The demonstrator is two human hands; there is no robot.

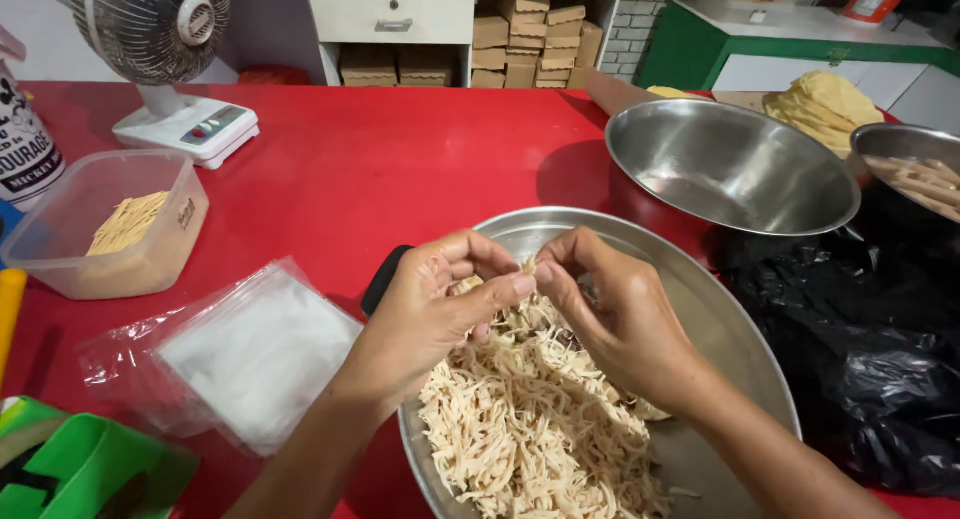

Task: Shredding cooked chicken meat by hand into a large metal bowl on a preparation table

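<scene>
Two hands meet at the middle of the frame, over a wide steel bowl (735, 349) whose near rim runs off the bottom edge. The left hand (430, 314) and the right hand (615, 319) have thumbs and fingertips drawn together, pinching a small piece between them just above the pale shredded strands (530, 429) heaped in the bowl's left half. The bowl's right half is bare metal.

Room is tight on the right: a black plastic bag (870, 359) lies against the bowl's rim, and an empty steel bowl (730, 169) stands just behind at upper right, with another bowl of pale pieces (915, 174) at the right edge. On the left, a stack of clear plastic bags (240, 354) lies near the rim, and a dark object (383, 279) peeks out beside the left hand. Open red table (400, 149) stretches behind toward a white fan (170, 49) at upper left, and a clear tub (105, 224) sits at the left edge. Shelves of brown boxes (530, 44) stand beyond the table.
</scene>
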